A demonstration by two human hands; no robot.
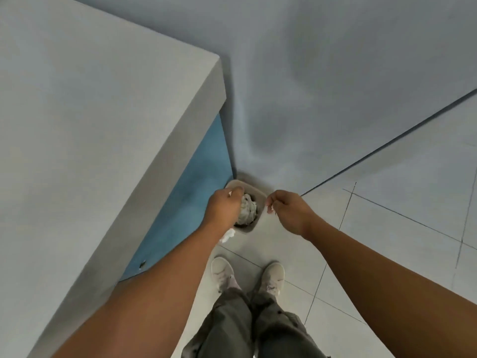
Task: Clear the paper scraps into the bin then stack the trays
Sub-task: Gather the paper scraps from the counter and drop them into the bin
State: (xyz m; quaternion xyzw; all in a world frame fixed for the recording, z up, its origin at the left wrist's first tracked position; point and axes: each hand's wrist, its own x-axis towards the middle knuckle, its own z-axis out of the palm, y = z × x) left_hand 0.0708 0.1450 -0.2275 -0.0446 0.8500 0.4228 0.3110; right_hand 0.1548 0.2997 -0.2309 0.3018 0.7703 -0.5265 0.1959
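A beige square bin [261, 200] stands on the floor in the corner between the table and the wall, with crumpled paper [248, 211] inside it. My left hand [224, 208] hovers over the bin's left side with curled fingers, and a bit of a white paper scrap [230, 194] shows at its fingertips. Over the bin's right rim, my right hand [286, 210] pinches a small white scrap [269, 209]. Another white scrap [228, 235] shows just below my left wrist, outside the bin; whether it lies on the floor I cannot tell. No trays are in view.
A grey table [98, 130] with a blue side panel [185, 202] fills the left. A grey wall [322, 86] rises behind the bin. Tiled floor [400, 202] stretches to the right. My shoes [247, 275] stand just in front of the bin.
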